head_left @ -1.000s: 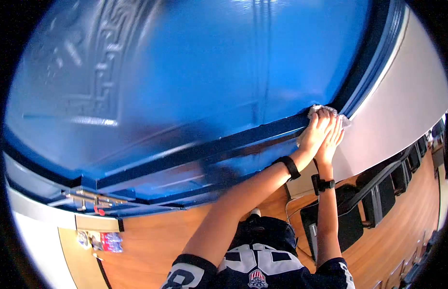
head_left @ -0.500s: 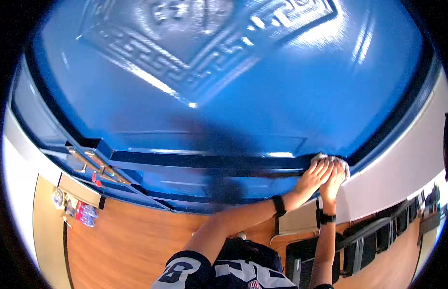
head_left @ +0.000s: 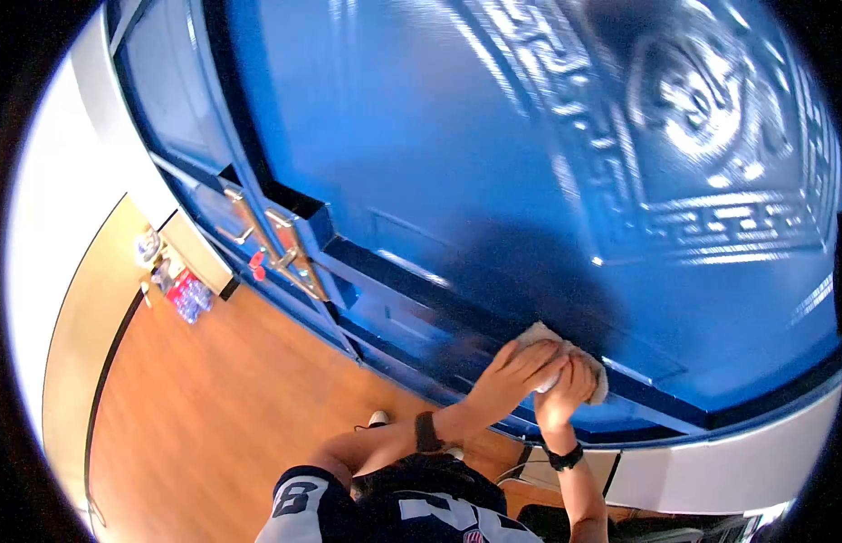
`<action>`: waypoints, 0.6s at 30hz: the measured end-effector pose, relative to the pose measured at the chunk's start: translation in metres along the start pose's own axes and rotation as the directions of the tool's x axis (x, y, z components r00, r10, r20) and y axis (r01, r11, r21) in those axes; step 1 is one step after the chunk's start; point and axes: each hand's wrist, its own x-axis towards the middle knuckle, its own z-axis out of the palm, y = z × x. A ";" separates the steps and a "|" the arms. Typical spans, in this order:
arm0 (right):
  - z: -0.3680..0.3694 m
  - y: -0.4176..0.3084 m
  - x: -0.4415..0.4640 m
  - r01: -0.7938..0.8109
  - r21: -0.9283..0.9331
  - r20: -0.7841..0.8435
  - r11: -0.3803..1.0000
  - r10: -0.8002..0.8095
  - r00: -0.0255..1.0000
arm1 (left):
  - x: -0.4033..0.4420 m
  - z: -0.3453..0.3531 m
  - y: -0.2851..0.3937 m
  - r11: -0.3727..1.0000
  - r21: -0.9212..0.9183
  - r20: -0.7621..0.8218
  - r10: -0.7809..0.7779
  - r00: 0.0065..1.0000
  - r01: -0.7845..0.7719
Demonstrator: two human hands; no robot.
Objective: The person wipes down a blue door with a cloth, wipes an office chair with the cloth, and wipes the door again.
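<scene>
Head view: clasping a pale cloth (head_left: 538,333) with left hand (head_left: 525,366) and right hand (head_left: 567,395), fingers half-curled, close together, holding it right beneath them against the blue door (head_left: 394,154). Looks light, soft, likely to bunch; best held across the middle.

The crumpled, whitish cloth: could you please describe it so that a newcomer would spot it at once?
Start at the large, glossy blue panel with raised patterns. Follow the straight dark ledge across its lower part to the person's left hand and right hand. Beneath them is the crumpled, whitish cloth, the only pale, soft-looking thing on the blue.
</scene>
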 end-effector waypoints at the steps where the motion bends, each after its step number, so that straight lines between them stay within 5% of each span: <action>1: 0.013 -0.011 0.003 0.025 0.013 0.018 1.000 -0.025 1.000 | -0.009 -0.003 -0.012 0.998 0.018 -0.005 -0.065 0.998 0.065; 4: 0.034 -0.057 0.029 -0.063 0.124 0.251 0.990 0.030 0.967 | -0.021 -0.034 -0.046 0.975 0.065 0.039 -0.215 0.976 0.212; 7: 0.067 -0.110 0.034 0.033 0.058 -0.003 0.998 -0.032 0.999 | -0.029 -0.054 -0.081 0.945 0.051 0.024 -0.326 0.945 0.324; 11: 0.102 -0.164 0.051 0.031 0.021 -0.086 0.999 -0.029 0.996 | -0.040 -0.082 -0.125 0.928 0.068 0.044 -0.368 0.929 0.365; 18: 0.123 -0.241 0.094 0.149 0.072 0.105 0.986 -0.156 0.982 | -0.062 -0.127 -0.198 0.915 0.158 0.043 -0.382 0.923 0.371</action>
